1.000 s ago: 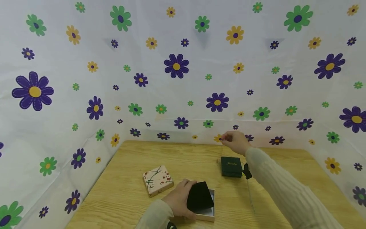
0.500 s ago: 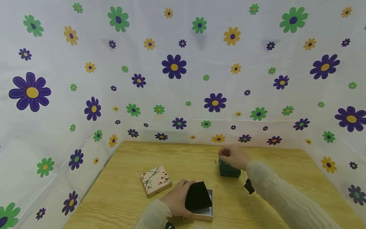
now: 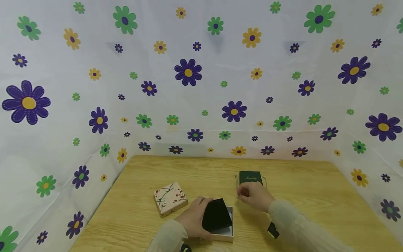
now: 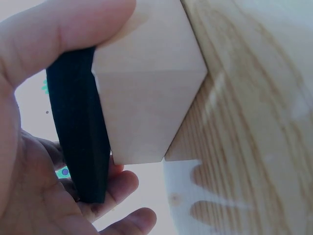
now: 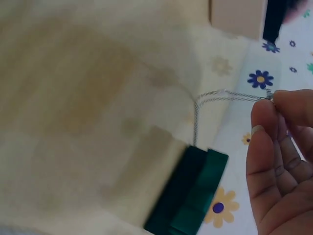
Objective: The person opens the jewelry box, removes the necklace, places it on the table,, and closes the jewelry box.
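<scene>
My left hand grips a small open box base together with a black pad that sits tilted in it. In the left wrist view the thumb lies along the pale box wall, and fingers reach behind the black pad. With thumb and index finger, my right hand pinches the end of a twisted grey cord. That cord runs to a dark green pouch with gold lettering, partly covered by the hand in the head view. Another cord shows at the pouch's right side.
A cream box lid with red blossoms and green stems lies left of the box base. All stand on a wooden table, enclosed at the back and sides by a white flower-print cloth.
My right hand has come down from above and behind the green pouch to its near side, drawing the cord toward me. My left hand keeps its hold on the box and pad.
</scene>
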Demonstrator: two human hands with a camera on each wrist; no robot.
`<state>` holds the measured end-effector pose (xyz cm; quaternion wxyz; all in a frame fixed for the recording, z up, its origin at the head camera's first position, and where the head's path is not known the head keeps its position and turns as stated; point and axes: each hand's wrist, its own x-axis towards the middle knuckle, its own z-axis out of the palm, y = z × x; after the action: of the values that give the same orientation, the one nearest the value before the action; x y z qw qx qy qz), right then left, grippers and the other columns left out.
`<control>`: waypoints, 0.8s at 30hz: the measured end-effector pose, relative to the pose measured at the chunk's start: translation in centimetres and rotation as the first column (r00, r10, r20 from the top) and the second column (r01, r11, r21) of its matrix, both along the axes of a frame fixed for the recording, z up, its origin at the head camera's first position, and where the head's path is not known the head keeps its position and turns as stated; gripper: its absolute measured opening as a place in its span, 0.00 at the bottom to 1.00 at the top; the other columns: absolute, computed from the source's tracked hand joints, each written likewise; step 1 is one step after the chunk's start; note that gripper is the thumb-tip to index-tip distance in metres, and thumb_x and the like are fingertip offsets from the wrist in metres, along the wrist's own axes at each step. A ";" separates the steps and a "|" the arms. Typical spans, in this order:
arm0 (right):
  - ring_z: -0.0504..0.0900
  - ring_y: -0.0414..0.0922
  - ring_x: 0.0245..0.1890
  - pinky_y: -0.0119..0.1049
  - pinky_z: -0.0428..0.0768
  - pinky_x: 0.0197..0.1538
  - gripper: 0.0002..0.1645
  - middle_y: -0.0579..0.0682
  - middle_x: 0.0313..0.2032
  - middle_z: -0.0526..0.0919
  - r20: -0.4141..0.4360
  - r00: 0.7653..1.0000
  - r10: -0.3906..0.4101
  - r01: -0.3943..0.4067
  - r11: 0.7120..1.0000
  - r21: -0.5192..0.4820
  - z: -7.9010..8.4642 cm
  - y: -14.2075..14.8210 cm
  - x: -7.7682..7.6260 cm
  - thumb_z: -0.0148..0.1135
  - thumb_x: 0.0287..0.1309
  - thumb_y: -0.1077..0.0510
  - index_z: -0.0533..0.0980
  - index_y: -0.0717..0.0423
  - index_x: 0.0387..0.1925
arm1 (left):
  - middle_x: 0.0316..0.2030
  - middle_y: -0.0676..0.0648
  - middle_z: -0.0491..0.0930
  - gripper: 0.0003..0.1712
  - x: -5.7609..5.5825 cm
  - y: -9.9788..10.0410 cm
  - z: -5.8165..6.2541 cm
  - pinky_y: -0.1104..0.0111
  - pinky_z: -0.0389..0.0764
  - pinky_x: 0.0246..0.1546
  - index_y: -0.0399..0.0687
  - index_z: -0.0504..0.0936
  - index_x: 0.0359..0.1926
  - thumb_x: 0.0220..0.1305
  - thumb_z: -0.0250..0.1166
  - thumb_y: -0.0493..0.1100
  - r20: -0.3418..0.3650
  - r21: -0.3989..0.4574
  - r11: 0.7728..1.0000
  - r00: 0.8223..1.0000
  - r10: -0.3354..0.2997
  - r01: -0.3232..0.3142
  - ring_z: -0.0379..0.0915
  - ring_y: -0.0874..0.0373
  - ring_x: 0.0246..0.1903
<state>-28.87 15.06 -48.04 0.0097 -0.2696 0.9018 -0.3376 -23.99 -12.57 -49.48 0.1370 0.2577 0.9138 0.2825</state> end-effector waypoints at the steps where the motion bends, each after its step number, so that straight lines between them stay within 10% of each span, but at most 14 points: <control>1: 0.74 0.35 0.25 0.30 0.76 0.30 0.06 0.39 0.26 0.79 0.005 1.000 -0.001 0.001 1.000 0.000 -0.3 -0.1 0.2 0.66 0.57 0.66 0.79 0.53 0.31 | 0.58 0.50 0.62 0.66 0.0 0.0 0.0 0.59 0.73 0.52 0.51 0.55 0.72 0.35 0.80 0.61 0.001 -0.003 1.000 1.000 0.002 -0.002 0.62 0.57 0.53; 24: 0.73 0.38 0.27 0.34 0.73 0.32 0.08 0.40 0.25 0.77 0.171 0.985 0.003 -0.015 0.998 0.067 -2.4 -0.2 3.1 0.72 0.48 0.62 0.78 0.50 0.26 | 0.58 0.49 0.62 0.69 -0.5 0.1 -1.0 0.56 0.73 0.51 0.51 0.54 0.73 0.32 0.80 0.65 -0.009 0.015 1.000 1.000 0.008 -0.008 0.63 0.56 0.52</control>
<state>-25.78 14.82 -50.44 0.0977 -0.2433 0.9074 -0.3286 -24.51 -12.47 -50.45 0.1299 0.2564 0.9133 0.2886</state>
